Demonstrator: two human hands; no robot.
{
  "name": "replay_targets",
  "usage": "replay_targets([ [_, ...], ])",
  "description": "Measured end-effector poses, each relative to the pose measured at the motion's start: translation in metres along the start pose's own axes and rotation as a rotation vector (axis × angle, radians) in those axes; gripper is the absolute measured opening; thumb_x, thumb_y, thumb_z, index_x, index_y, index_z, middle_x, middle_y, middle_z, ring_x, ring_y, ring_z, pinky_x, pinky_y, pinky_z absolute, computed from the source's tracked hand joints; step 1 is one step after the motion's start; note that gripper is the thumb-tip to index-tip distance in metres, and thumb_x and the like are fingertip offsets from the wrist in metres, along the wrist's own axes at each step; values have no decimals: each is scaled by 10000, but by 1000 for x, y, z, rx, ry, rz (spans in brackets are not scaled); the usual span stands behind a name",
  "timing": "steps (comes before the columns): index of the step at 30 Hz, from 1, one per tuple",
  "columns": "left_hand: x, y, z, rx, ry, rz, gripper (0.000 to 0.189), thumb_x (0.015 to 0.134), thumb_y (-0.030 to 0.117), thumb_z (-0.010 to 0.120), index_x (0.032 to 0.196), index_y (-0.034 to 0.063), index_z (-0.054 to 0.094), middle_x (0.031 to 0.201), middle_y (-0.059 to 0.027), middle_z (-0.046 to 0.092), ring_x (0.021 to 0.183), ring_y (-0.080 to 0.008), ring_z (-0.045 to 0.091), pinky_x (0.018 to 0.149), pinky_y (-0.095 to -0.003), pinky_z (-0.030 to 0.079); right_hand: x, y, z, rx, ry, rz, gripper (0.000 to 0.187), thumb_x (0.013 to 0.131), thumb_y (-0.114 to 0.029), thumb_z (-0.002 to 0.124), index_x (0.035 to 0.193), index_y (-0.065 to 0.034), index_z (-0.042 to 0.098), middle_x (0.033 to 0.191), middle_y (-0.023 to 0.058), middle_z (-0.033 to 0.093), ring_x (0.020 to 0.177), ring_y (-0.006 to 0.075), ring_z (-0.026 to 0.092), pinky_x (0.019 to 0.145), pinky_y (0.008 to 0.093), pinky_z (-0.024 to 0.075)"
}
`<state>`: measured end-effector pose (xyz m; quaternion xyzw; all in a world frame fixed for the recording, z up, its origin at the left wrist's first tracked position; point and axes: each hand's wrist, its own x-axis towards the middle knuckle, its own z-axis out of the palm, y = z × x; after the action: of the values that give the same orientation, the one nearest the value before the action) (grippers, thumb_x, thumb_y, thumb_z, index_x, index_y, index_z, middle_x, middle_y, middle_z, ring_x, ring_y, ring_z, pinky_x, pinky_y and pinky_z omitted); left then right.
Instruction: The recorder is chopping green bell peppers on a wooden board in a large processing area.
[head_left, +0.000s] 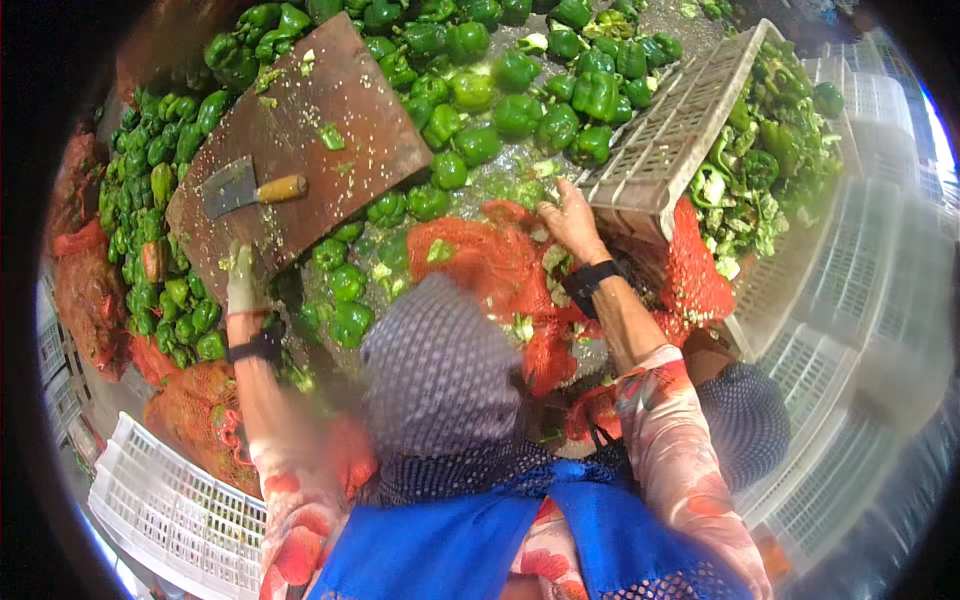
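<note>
A brown cutting board (300, 127) lies tilted across green bell peppers (517, 114), with crumbs and scraps on it. On the board rests a broad-bladed cleaver (231, 187) with a wooden handle. My left hand (241, 285) is at the board's near edge, seen edge-on and apart from the cleaver; its grip is unclear. Beside the lower left corner of a dirty plastic crate (660, 135), my right hand (574, 225) has its fingers apart and nothing visible in them. The tipped crate holds cut pepper pieces and scraps (772, 150). Red mesh sacking (480, 240) lies just left of my right hand.
Smaller green peppers (161, 150) are heaped at left, beside filled red mesh sacks (90, 300). A white plastic crate (180, 510) stands at lower left. Stacked pale crates (847, 247) line the right side. Red mesh (694, 262) hangs below the tipped crate.
</note>
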<state>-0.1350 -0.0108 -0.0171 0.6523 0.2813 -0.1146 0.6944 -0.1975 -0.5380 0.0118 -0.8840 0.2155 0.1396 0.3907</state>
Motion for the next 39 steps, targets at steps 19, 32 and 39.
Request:
replay_targets([
  [19, -115, -41, 111, 328, -276, -91, 446, 917, 152, 558, 1329, 18, 451, 1088, -107, 614, 919, -132, 571, 769, -240, 477, 12, 17, 56, -190, -22, -43, 379, 708, -219, 698, 1022, -59, 559, 1067, 186, 472, 954, 362, 527, 762, 436, 497],
  [32, -135, -42, 77, 360, -310, 46, 437, 939, 212, 512, 1323, 11, 451, 1150, -144, 576, 988, -190, 570, 839, -304, 474, -101, -47, -251, -880, 1016, -636, 306, 843, -222, 623, 1081, -36, 573, 994, 138, 630, 863, 280, 612, 850, 439, 484],
  [39, -172, -55, 56, 378, -305, 12, 416, 938, 178, 507, 1316, 13, 458, 1117, -115, 581, 957, -170, 566, 823, -289, 471, -130, 6, -54, -273, -33, -301, 275, 807, -45, 527, 1078, -25, 571, 966, 184, 610, 891, 338, 600, 805, 385, 498],
])
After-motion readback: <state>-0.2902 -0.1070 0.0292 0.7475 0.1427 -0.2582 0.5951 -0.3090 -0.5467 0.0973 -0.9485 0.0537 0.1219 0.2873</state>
